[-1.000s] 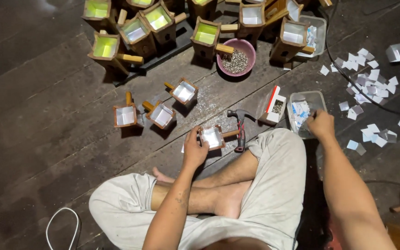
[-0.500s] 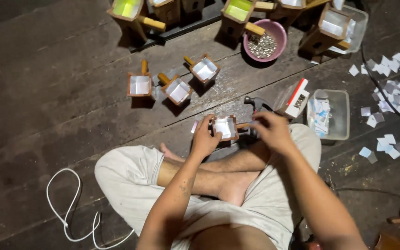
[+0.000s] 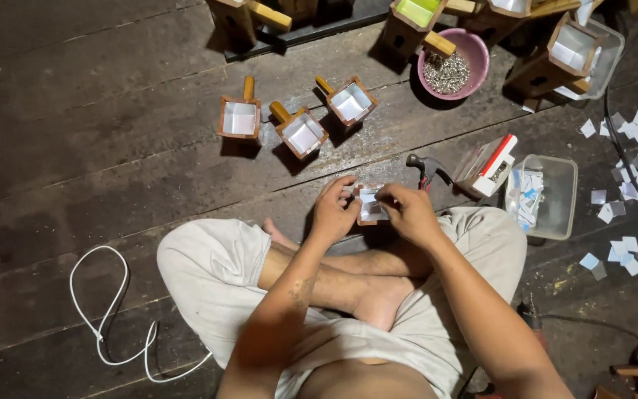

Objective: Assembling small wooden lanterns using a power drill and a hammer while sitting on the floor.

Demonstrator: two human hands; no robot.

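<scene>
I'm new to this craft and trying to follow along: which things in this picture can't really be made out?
Head view only:
- Small white-lined wooden box: mostly covered by the left hand and right hand.
- Dark-handled hammer: its lower part sits behind the right hand.
- Wooden boxes with yellow-green lining: cut off by the top edge.
- Pink bowl: its small metal pieces are too tiny to identify.
- Clear plastic tub: its paper contents are blurred.

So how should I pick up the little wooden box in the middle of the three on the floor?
Probably by its round handle, coming from above and behind. It sticks out clear of the middle box, which has a white lining best left untouched.
</scene>
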